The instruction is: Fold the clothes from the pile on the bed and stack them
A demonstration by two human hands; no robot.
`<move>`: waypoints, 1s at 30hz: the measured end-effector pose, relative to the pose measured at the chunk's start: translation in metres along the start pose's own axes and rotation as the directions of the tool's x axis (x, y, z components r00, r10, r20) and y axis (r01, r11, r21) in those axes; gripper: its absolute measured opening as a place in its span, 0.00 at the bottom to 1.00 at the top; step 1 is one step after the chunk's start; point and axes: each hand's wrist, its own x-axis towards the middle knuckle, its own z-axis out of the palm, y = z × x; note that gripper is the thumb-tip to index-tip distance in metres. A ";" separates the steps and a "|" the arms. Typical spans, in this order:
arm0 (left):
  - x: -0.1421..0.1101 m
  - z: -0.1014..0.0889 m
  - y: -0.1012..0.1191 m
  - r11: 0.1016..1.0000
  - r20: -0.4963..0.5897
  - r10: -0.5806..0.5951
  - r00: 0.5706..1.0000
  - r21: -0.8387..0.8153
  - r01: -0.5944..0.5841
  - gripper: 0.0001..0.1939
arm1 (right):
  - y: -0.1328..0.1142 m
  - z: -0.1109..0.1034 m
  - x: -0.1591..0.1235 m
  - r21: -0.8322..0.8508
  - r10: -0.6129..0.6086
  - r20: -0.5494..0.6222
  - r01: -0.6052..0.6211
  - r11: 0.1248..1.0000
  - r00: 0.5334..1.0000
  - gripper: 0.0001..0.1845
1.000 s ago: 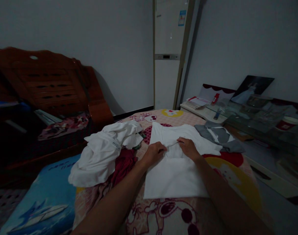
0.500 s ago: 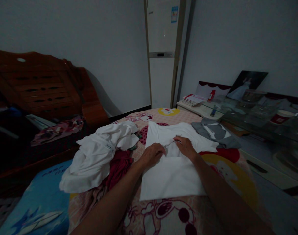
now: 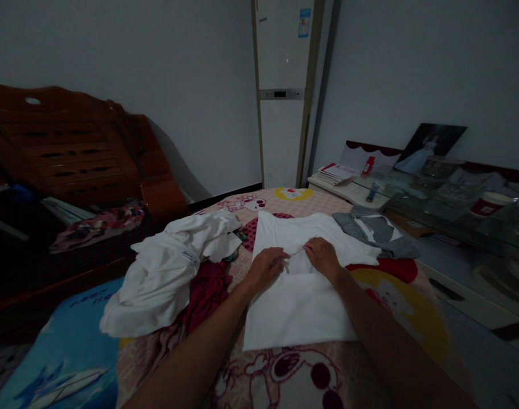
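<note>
A white shirt [image 3: 302, 312] lies partly folded on the patterned cloth in front of me, its near edge straight. My left hand [image 3: 266, 270] rests at its left side, fingers closed on a fold near the middle. On the other side of that fold, my right hand [image 3: 323, 257] pinches the same white fabric between thumb and fingers. A short raised edge of cloth runs between the two hands. To the left is a crumpled white garment [image 3: 157, 278] over a dark red cloth [image 3: 206, 295]. A grey garment [image 3: 400, 246] lies folded beyond the shirt's right end.
The pink cartoon cloth [image 3: 293, 380] covers the surface under the clothes. A glass-topped stand [image 3: 417, 207] with a paper cup [image 3: 492, 203] and jars is on the right. A wooden bench [image 3: 76, 165] stands left, near a blue printed stool [image 3: 72, 352]. A tall white air conditioner [image 3: 280, 142] fills the corner.
My left fingertips have shifted slightly up and away onto the fold. My right fingers have drawn in closer on the fabric. The shirt's outline stays the same.
</note>
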 end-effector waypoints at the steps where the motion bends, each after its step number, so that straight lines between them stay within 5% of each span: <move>1: 0.000 0.001 -0.001 1.000 0.023 0.008 1.000 -0.004 -0.008 0.14 | 0.000 0.000 0.000 -0.009 0.001 -0.013 -0.001 1.000 1.000 0.14; 9: 0.002 0.002 0.011 0.979 0.089 0.063 0.994 -0.197 -0.045 0.20 | 0.009 0.010 0.004 0.097 -0.043 -0.096 0.053 0.994 0.994 0.19; 20: 0.001 0.006 0.018 0.971 0.230 0.238 0.943 -0.027 -0.239 0.24 | 0.002 0.000 0.004 -0.043 0.034 0.053 -0.032 0.999 0.998 0.16; 25: -0.002 0.011 0.013 0.955 0.222 0.259 0.940 0.085 -0.283 0.21 | 0.038 -0.043 0.009 -0.057 0.239 -0.082 -0.244 0.968 0.968 0.18; 30: -0.003 0.012 0.011 0.959 0.249 0.244 0.937 0.085 -0.272 0.19 | 0.086 -0.073 -0.008 -0.236 0.512 -0.002 -0.498 0.834 0.859 0.18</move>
